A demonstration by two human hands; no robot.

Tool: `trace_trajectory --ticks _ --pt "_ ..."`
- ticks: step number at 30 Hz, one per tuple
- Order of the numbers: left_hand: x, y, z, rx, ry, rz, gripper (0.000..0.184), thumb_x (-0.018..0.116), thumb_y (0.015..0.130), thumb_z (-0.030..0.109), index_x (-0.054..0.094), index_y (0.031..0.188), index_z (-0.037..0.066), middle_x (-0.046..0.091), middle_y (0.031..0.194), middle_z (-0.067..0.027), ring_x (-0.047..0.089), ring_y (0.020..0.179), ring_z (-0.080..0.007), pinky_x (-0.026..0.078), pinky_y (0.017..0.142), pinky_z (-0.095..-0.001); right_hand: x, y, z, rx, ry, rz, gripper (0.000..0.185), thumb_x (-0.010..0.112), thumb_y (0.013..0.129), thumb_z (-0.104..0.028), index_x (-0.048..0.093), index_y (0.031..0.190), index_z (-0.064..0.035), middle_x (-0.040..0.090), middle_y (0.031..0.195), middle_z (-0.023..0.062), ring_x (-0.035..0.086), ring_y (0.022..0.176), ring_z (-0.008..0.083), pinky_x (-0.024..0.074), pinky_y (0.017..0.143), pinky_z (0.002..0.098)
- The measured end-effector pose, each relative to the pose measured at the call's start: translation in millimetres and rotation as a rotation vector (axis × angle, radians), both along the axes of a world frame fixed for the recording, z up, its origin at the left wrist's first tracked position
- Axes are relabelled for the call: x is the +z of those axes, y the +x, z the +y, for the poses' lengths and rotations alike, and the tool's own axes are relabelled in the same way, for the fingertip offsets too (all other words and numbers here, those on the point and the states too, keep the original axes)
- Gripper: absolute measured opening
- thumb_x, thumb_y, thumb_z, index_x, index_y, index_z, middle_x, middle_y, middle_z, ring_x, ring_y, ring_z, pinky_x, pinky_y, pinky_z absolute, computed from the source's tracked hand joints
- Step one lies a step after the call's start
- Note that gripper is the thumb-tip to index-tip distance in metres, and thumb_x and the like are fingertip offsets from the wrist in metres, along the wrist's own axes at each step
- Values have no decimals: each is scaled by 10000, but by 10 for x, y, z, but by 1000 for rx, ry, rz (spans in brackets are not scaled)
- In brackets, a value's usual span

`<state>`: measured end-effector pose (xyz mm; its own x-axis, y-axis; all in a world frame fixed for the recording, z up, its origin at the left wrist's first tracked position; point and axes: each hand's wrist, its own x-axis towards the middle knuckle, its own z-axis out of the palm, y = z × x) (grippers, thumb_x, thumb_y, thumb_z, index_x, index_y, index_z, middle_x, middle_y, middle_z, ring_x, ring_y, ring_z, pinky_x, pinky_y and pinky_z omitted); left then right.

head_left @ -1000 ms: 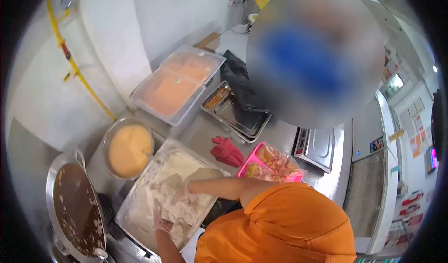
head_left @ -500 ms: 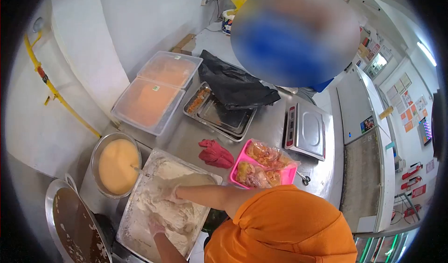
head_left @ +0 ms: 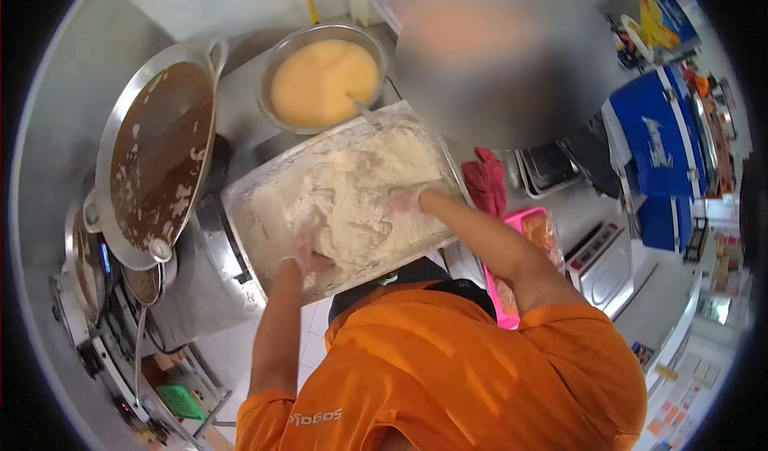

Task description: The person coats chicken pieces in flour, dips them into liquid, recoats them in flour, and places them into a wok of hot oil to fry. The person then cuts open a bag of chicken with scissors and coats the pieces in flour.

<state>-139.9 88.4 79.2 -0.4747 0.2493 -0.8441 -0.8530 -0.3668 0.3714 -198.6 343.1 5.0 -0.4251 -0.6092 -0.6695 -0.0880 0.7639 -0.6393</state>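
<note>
A large metal tray (head_left: 254, 252) of white flour (head_left: 352, 183) lies in front of me. My left hand (head_left: 310, 247), in a thin clear glove, is open in the left part of the flour, thumb apart from the fingers. At the right side of the flour is my right hand (head_left: 412, 204); its fingers are dusted and partly buried, so I cannot see whether it holds anything. Lumps under the flour cannot be made out. Just beyond the tray stands a steel bowl (head_left: 267, 92) of pale orange batter (head_left: 324, 83), with a utensil handle (head_left: 362, 108) leaning out of it.
A big wok (head_left: 104, 163) of brown oil (head_left: 160, 159) with floating bits is at the left. To the right are a red cloth (head_left: 485, 181), a pink tray (head_left: 490, 287) with bagged food (head_left: 542, 235), a scale (head_left: 604, 265) and blue boxes (head_left: 656, 135).
My view has swung left and down, bringing the wok and stove fully into sight. Both hands are still in the flour, and the left now shows more clearly, with its fingers spread.
</note>
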Motion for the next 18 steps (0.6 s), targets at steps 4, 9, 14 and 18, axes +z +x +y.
trace_trajectory --ticks 4,9,14,18 --pt "-761 -111 254 -88 -252 -57 657 604 949 545 471 1480 181 550 1415 -133 559 1251 -317 478 1015 -485 93 -57 -266 -78 27 19 766 745 841 -348 452 1438 33 635 1266 252 591 1210 353 445 1048 397" --pt "-1057 -27 201 -336 -608 439 552 477 1033 423 527 1424 37 616 1336 -93 608 1148 -217 504 955 -332 501 -192 -167 -555 -7 241 840 788 796 -404 462 1425 46 610 1295 270 580 1226 367 446 1050 423" --pt "-1084 -167 -259 169 -543 290 510 430 1047 365 547 1392 8 606 1358 -129 574 1233 -277 457 1040 -379 -469 -648 100 -866 -238 -6 968 850 743 -356 380 1455 102 574 1358 273 530 1306 288 448 1049 411" --pt "-836 -348 -131 -87 -608 585 564 407 1044 394 460 1450 5 578 1384 -189 542 1284 -328 429 1079 -420 -270 -445 -691 -969 -241 364 913 806 768 -421 409 1482 -12 574 1380 213 578 1219 310 469 1023 418"
